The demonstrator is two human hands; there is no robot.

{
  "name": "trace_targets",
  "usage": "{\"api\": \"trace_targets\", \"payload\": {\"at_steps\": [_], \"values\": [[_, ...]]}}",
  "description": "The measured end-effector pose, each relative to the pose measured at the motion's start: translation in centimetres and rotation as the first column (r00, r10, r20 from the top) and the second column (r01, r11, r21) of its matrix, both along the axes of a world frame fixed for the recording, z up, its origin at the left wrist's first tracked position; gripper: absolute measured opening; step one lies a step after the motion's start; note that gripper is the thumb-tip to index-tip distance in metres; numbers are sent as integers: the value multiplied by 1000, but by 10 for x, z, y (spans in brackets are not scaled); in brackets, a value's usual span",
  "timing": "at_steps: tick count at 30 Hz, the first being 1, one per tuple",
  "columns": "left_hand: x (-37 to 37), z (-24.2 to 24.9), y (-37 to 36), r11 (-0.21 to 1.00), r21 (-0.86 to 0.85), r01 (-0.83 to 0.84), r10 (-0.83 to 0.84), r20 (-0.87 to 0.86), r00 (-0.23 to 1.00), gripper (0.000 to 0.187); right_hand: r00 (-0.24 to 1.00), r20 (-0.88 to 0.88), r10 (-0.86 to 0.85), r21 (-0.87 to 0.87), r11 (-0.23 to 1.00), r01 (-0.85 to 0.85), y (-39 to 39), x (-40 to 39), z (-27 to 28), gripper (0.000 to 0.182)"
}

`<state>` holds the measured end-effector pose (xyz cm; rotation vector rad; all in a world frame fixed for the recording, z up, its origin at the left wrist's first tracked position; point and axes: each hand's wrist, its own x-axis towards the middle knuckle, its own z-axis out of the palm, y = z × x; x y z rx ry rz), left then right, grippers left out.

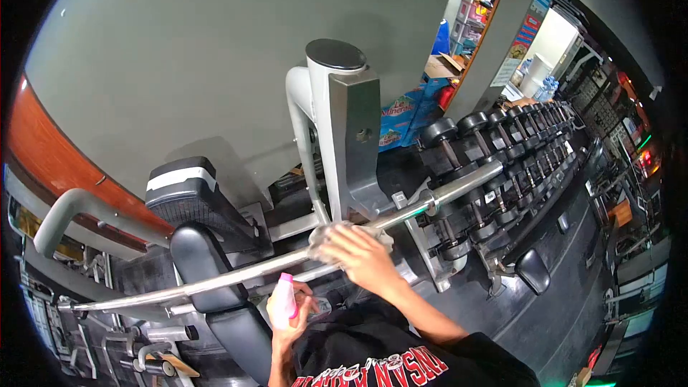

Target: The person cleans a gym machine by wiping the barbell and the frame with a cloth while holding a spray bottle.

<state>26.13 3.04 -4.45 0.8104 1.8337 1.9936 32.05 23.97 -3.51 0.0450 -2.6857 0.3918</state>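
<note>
Nearest you, below your black shirt (373, 365) with its red and white lettering, your left hand (281, 313) is closed around a pink bottle (290, 297), its pink top upward, near the bar and apart from the cloth. Just beyond, your right hand (364, 256) has its fingers laid over a crumpled greyish cloth (328, 241), clasping it against the metal barbell (265, 267); your thumb's place under the cloth cannot be made out. The barbell crosses in front of you, its shaft running off to the left and its thicker sleeve (469, 183) reaching to the right, with no plates on either visible stretch. The cloth touches one stretch of the shaft, left of the collar (430, 203); bare metal shows to both sides of it. How much of that length it has covered, and how much is left, cannot be told from the metal's look. Left of your hands, a black padded bench (204, 261) lies below the bar, with a black padded block (183, 193) banded in white behind it. Past the cloth stands a grey upright post (355, 129); farther right runs a dumbbell rack (534, 233) loaded with black dumbbells (438, 131), and blue cartons (398, 113) sit near the far wall (215, 43).
</note>
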Motion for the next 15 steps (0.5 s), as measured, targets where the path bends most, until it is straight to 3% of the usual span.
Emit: {"api": "trace_targets", "payload": {"at_steps": [3, 5, 6, 8, 9, 10, 12, 14, 15], "values": [[-4, 5, -4, 999, 32, -31, 30, 33, 999, 9, 995, 95, 35, -12, 999, -34, -1, 0, -1, 51], [-8, 5, -7, 999, -36, -7, 6, -52, 999, 9, 987, 127, 102, -36, 994, -99, 16, 7, 12, 48], [-8, 3, -8, 999, -36, -2, 0, -55, 998, 9, 983, 129, 128, -61, 991, -121, 25, 11, 15, 58], [-6, -2, -9, 1000, 1, -18, 18, -35, 999, 9, 963, 201, 179, -51, 984, -172, 47, 18, 20, 56], [-5, -4, -10, 1000, 5, -17, 17, -33, 999, 9, 966, 202, 162, -44, 987, -156, 56, 20, 26, 40], [-3, -5, -11, 1000, 2, -10, 10, -20, 1000, 10, 963, 241, 118, -123, 988, -90, 58, 24, 43, 38], [0, -9, -16, 1000, 1, -10, 10, -5, 1000, 11, 925, 381, 6, -108, 993, 38, 77, 32, 54, 38], [2, -14, -19, 1000, 28, 1, 0, -22, 1000, 13, 945, 302, -122, 74, 992, 104, 98, 43, 52, 41], [3, -12, -20, 999, 34, -5, 5, -21, 1000, 13, 802, 496, -333, 137, 942, 307, 97, 42, 69, 40]]}}
